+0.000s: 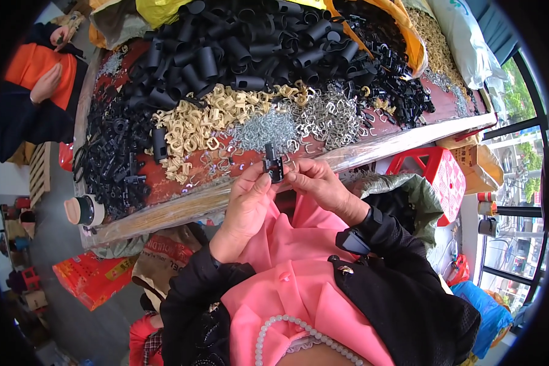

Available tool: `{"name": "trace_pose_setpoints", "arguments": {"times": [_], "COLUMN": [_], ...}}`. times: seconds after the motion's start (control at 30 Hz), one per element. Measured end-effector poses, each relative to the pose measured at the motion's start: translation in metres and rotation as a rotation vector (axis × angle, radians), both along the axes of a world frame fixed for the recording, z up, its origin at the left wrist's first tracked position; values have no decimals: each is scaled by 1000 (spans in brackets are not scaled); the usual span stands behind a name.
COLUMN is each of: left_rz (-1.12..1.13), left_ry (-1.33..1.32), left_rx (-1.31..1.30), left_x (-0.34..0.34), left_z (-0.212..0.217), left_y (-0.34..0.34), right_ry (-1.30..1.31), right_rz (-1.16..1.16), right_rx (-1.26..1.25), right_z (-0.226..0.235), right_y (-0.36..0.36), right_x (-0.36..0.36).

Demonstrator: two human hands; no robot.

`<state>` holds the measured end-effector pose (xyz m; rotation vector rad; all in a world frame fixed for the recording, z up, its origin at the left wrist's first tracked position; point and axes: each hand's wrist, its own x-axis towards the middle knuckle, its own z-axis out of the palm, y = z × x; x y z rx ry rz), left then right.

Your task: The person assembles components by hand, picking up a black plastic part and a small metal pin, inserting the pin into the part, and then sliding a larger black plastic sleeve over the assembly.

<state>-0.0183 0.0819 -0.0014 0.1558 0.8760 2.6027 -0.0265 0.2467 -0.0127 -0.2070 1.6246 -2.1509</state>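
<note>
Over the near edge of the table, my left hand (247, 198) is closed around a small black plastic part (273, 166), held upright between thumb and fingers. My right hand (321, 183) comes close from the other side, thumb and forefinger pinched together beside the part. Whatever is in that pinch is too small to make out. Just beyond my hands lie a heap of tiny silver metal pieces (265, 131) and a pile of bent silver metal hooks (332, 119). Cream plastic clips (195, 119) are heaped to the left of these.
Black plastic tubes (207, 61) cover the table's far side. Small black parts (113, 152) are piled left, others (402, 91) right. A red stool (442, 177) and an open sack (409, 195) stand on the right. Another person in an orange garment (39, 67) is at left.
</note>
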Motion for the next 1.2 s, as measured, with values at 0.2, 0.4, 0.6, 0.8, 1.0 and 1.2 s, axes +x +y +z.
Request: {"name": "trace_pose_setpoints", "arguments": {"times": [0.2,0.4,0.6,0.8,1.0,1.2], "left_rz": [13,-9,-41,-5,1,-100], "left_ry": [13,20,48,31,-29,-99], "left_rx": [-5,-13,-21,-32,-6,68], "left_x": [0,1,6,14,13,11], "left_z": [-7,-7,-4,-1,-6,-6], "left_y": [-6,-11,-11,-5,-7,-13], "right_ry": [90,44,67,138,120,145], "right_rz": [-17,-11,34,-103,-68,-40], "right_rx": [7,2,36,27,-51,-62], "right_z": [2,8,15,10,18,21], "right_y": [-11,-1,3,-2,-2,-6], "right_x": [-1,-9,-7,6,8,5]}}
